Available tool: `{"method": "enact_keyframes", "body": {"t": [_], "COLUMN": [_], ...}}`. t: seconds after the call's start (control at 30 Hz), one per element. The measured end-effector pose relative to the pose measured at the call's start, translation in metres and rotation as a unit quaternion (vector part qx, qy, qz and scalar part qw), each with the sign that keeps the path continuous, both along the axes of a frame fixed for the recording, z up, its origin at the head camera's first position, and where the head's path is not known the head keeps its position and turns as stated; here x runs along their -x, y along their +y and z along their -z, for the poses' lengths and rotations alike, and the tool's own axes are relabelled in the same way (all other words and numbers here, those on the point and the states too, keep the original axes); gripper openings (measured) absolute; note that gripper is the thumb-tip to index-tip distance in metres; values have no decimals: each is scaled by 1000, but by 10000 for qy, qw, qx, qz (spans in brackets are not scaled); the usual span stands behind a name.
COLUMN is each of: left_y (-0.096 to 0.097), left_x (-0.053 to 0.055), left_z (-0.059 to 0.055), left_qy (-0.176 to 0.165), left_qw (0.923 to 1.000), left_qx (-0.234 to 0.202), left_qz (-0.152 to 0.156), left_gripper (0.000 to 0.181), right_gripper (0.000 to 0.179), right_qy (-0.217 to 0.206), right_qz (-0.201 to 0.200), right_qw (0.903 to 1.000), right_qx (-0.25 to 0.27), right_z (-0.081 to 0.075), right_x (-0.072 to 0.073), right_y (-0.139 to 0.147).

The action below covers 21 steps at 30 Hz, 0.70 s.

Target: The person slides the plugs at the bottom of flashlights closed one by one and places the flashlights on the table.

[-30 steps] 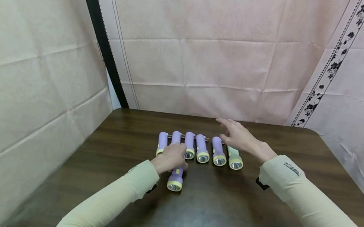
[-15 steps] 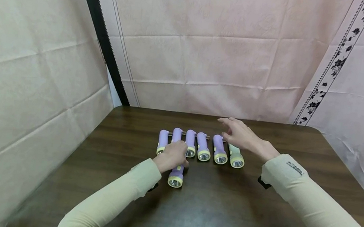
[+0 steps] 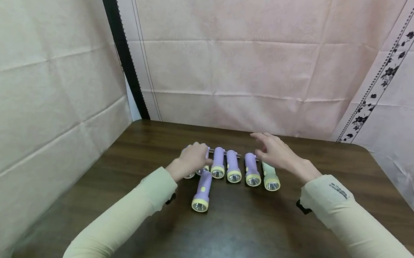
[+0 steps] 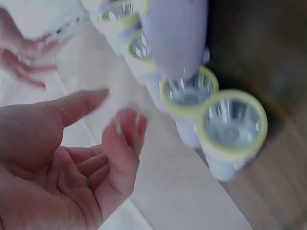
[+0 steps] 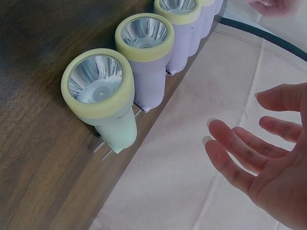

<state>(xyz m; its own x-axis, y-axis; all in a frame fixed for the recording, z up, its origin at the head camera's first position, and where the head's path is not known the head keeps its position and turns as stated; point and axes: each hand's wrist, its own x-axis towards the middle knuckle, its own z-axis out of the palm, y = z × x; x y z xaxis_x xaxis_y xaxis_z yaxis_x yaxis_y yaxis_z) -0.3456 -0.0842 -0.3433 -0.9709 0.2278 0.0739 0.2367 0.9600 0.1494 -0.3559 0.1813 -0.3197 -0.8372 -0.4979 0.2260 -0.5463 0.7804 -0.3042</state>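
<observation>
My left hand [image 3: 192, 160] hovers over the left end of a row of flashlights, fingers loosely bent and holding nothing. In the left wrist view its thumb and fingertips stand apart from the flashlight heads. A purple flashlight [image 3: 203, 188] with a yellow rim lies by itself in front of the row. Behind it are purple flashlights [image 3: 218, 161], the leftmost two partly hidden by the left hand. A pale green flashlight [image 3: 271, 177] ends the row on the right. Just beyond it my right hand [image 3: 278, 153] is raised with spread, relaxed fingers and holds nothing.
Thin metal prongs [image 5: 104, 149] stick out beneath the green flashlight's tail end. All of it lies on a dark wooden table [image 3: 241, 235]. A pale cloth [image 3: 237, 64] hangs behind the table's far edge, with more cloth at both sides.
My left hand has let go of the front purple flashlight and moved up and slightly left over the row. That flashlight now shows whole on the table. The right hand has stayed nearly still.
</observation>
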Motion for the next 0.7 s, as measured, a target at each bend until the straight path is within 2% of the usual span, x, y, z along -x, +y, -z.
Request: {"method": "enact_keyframes", "body": {"t": [0.1, 0.2, 0.43, 0.53, 0.7], "left_y": [-11, -23, -36, -37, -37], "left_x": [13, 23, 41, 47, 54], "left_z": [-1, 6, 28, 35, 40], "left_qy": [-42, -194, -1033, -1096, -1063], "left_qw": [9993, 9974, 9844, 9817, 9832], "left_qx": [-53, -31, -466, -639, -663], "left_qz": [-361, -688, -1343, -1423, -1332], "left_gripper": [18, 14, 46, 51, 45], "right_gripper": [55, 54, 51, 50, 48], "right_qy": [1, -1, -58, -71, -151], "right_qz": [12, 14, 28, 63, 101], "right_qw": [10000, 10000, 10000, 10000, 9998], "right_qx": [7, 17, 4, 10, 9], "right_z": [0, 1, 3, 3, 5], "right_x": [-1, -2, -1, -1, 0], "right_y": [0, -1, 0, 2, 5]}}
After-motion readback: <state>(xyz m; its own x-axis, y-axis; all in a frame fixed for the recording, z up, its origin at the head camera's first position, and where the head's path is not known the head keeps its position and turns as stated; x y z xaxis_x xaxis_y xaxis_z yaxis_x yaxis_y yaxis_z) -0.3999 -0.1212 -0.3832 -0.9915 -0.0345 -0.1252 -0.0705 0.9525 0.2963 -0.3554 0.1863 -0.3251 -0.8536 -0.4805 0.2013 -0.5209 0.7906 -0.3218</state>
